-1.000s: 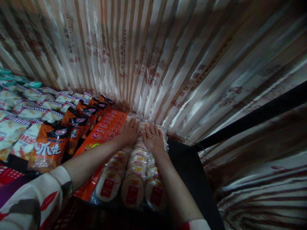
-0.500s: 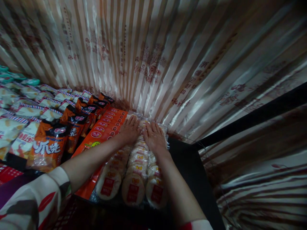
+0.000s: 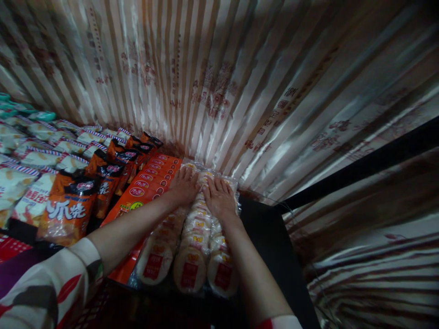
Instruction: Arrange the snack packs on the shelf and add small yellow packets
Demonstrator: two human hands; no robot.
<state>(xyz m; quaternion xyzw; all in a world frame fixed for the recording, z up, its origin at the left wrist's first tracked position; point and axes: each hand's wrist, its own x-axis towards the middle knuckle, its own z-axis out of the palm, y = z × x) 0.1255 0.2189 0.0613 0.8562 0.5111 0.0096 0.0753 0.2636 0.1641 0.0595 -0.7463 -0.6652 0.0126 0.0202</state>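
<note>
Three overlapping rows of round rice crackers in clear wrappers (image 3: 190, 269) run away from me, each with a red label. My left hand (image 3: 185, 186) lies flat with fingers stretched on the far end of the left row. On the far end of the right rows rests my right hand (image 3: 220, 197), palm down, its fingers slightly spread. Both hands touch the wrappers and cover part of the packs. Left of the crackers is a row of flat orange packets (image 3: 146, 188), overlapping one another; my left forearm crosses over them.
Orange and black snack bags (image 3: 73, 208) stand at the left, beside rows of white bags with striped tops (image 3: 41, 157). Pleated printed curtain (image 3: 212, 91) hangs behind. A black bar (image 3: 360, 167) slants at the right, above the black shelf surface (image 3: 270, 246). Red basket mesh (image 3: 13, 246) shows lower left.
Almost nothing differs. The fingers of my left hand have drawn in a little, while both hands stay on the far end of the cracker packs.
</note>
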